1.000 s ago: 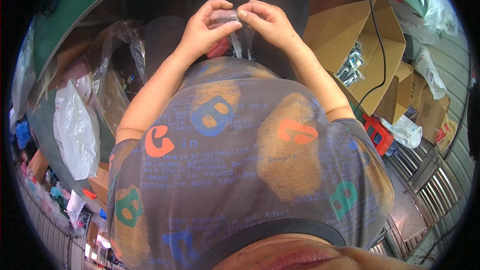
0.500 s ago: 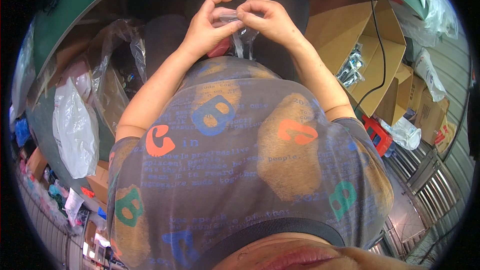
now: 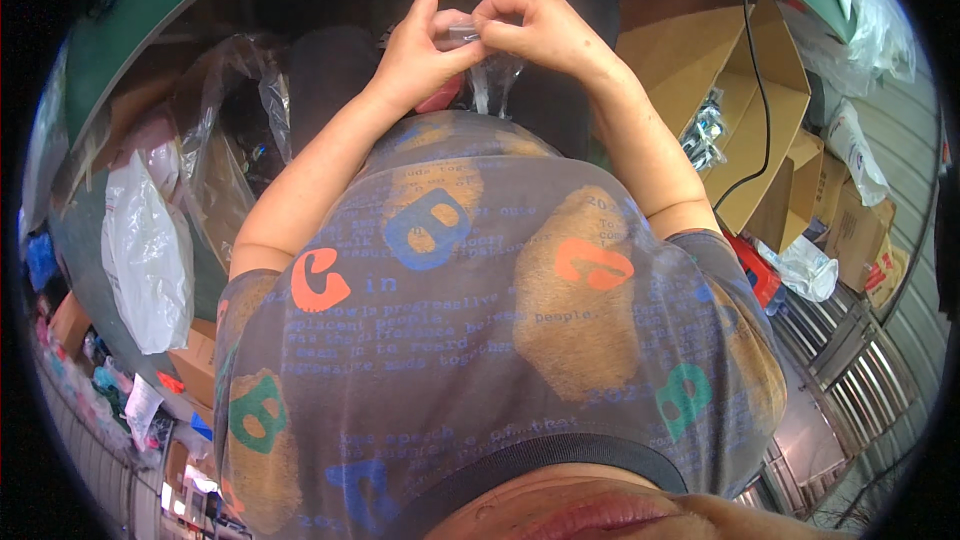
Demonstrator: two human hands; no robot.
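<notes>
In front of my lap my two hands meet over a small piece of clear plastic [image 3: 462, 33], which looks like a little bag. My left hand [image 3: 420, 52] pinches its left side between thumb and fingers, with the index finger raised. Thumb and fingertips of my right hand [image 3: 545, 32] close on the other side. Below the hands hangs more clear film [image 3: 490, 85]; whether it is the same piece I cannot tell. Something red [image 3: 440, 97] shows behind my left wrist, partly hidden. What the plastic contains, if anything, is too small to make out.
On the right stands an open cardboard box [image 3: 745, 110] holding several small bagged items [image 3: 706, 130]. A black cable [image 3: 766, 100] hangs across it. To the left are a white plastic bag [image 3: 148, 250] and a large clear bag [image 3: 270, 90]. A green table edge [image 3: 160, 25] curves around the top.
Both hands have risen slightly, still gripping the plastic. My right wrist has turned a little, with its fingers curled more. The surroundings look the same.
</notes>
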